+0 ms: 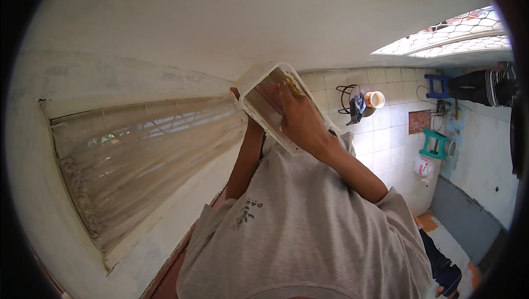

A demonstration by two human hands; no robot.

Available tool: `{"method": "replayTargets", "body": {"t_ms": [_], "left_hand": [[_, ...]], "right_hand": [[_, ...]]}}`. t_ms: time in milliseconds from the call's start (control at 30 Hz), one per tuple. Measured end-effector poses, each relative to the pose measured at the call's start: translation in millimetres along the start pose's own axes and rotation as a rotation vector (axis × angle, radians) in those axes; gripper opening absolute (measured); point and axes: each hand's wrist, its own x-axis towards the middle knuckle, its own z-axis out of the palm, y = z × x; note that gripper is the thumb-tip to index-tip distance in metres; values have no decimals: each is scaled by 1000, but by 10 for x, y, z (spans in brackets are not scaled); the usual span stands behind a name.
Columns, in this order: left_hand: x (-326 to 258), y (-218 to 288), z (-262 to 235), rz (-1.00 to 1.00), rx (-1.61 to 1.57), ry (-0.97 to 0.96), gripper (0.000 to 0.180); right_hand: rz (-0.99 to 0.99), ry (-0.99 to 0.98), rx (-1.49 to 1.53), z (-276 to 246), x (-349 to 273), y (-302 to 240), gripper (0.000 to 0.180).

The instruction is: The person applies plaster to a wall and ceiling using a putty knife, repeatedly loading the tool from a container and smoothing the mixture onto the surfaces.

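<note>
A clear, rectangular plastic container (308,87) is held tilted in front of my chest, its pale rim facing up. My left hand (235,94) grips it from the left side and beneath; the fingertips show at its edge while the palm is hidden behind it. Inside the opening is my right hand (300,117), fingers curled down toward the bottom. Beside those fingers a small yellow patch (293,85) is visible, too blurred to name. What the right fingers pinch, if anything, is hidden.
A curtained window (149,150) fills the left wall. Below, on white tiles, a round stool carries an open tub (375,99) and a black plastic bag (357,107). Farther right are a blue stool (437,86), a green stool (435,145), a white bucket (422,167) and a person in dark trousers (474,87).
</note>
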Motion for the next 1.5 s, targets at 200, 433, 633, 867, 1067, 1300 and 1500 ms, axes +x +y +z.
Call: {"method": "replayTargets", "body": {"t_ms": [200,433,633,867,1067,1300,1500], "left_hand": [[35,-69,-119,-47,-24,-4,77],[98,-85,-387,-97,-58,-19,80],[192,-77,-750,-174,-10,47,83],[134,-64,-464,-156,-15,25,83],[83,-89,-289,-144,-11,-13,82],[195,-73,-323,-135,23,-33,80],[257,-2,-342,-147,110,-69,79]], "right_hand": [[-164,71,6,238,1,204,59],[-74,-4,84,327,-15,341,54],[125,-77,178,309,-55,314,44],[55,35,210,106,-283,63,40],[122,-65,359,-229,-354,49,39],[194,225,1007,-468,-359,371,37],[180,437,1403,-467,-324,508,34]]}}
